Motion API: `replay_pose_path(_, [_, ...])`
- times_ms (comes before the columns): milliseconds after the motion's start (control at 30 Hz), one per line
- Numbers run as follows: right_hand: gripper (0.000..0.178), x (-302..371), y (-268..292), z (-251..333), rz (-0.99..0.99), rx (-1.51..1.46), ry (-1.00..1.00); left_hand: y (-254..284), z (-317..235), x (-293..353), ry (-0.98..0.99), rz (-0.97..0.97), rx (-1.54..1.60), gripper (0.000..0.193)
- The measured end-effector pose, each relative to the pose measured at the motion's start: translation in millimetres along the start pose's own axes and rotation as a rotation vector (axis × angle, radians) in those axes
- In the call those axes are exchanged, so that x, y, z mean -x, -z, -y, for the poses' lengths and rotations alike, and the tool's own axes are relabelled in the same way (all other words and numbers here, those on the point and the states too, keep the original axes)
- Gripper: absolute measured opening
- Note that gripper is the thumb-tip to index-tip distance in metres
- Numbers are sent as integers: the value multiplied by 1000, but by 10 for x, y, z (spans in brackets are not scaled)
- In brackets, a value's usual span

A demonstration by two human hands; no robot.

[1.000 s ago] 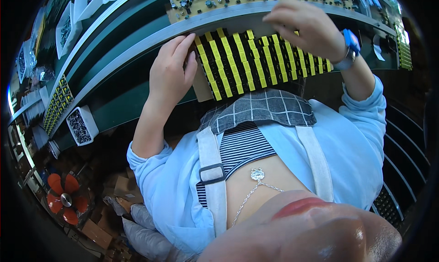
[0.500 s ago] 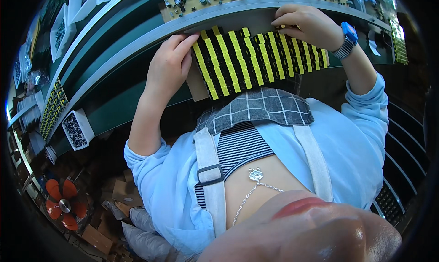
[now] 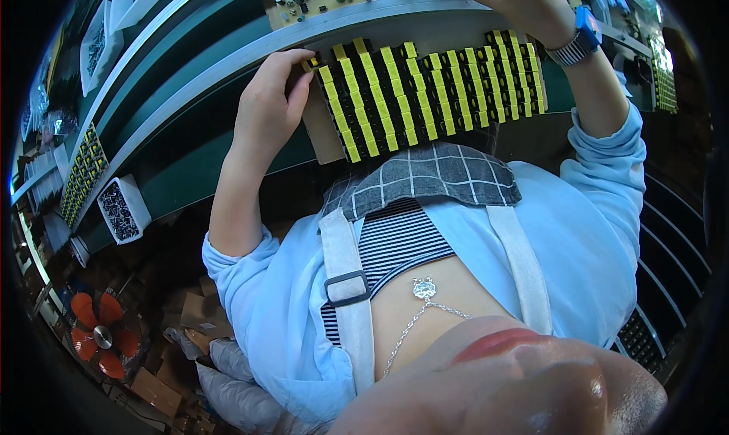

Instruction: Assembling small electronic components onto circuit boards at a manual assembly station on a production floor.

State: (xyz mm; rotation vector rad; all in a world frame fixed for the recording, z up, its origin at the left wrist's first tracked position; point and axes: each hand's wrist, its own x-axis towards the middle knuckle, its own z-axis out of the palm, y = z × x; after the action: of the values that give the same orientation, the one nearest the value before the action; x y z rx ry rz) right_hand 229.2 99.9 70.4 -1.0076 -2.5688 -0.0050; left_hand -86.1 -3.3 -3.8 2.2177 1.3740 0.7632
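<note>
Nearest is the person's chest, with a silver pendant (image 3: 424, 287), and past it a grey checked cloth (image 3: 425, 175) below the work. Just beyond the cloth, a piece of brown cardboard (image 3: 322, 140) carries slanting rows of black blocks with yellow tops (image 3: 419, 93), set side by side.

At the far left corner of these rows is the left hand (image 3: 267, 93). Its forefinger curls onto a loose-looking block (image 3: 310, 63) at the head of the leftmost row, while the thumb hangs lower; I cannot tell whether the two pinch it. That block now shows, where half a second ago the fingers covered the corner.

The right hand (image 3: 531, 11), with a blue watch (image 3: 588, 26) at its wrist, has left the far end of the rows and gone up past the metal rail (image 3: 357, 17). The right-hand rows are thus uncovered, and the hands are now split between two places. Its thumb points left over the tan board of small parts (image 3: 331, 2); the other fingers are cut off by the top edge, so whether it grips anything cannot be told.
</note>
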Motion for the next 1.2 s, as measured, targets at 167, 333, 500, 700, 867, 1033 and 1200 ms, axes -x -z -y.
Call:
replay_pose_path(167, [26,-42,-37,38,-21,-23,41,46,-9,58,129,-84,277,30])
replay_pose_path(333, [23,-68,31,25,61,14,58,197,-17,-101,-37,-166,306,31])
replay_pose_path(500, [19,-59,121,204,24,-85,167,329,-6,-386,-222,-160,-2,28])
replay_pose_path(700, [42,361,-406,388,363,-114,216,433,-225,-723,-221,-121,-172,38])
replay_pose_path(867, [38,319,-513,365,389,-265,108,420,-242,-839,-288,-93,-331,38])
replay_pose_path(1033, [30,234,-497,329,480,-351,11,481,-315,-843,-239,-34,-463,38])
replay_pose_path(1200, [32,284,-509,245,271,-490,121,480,-263,-847,-345,-76,-427,38])
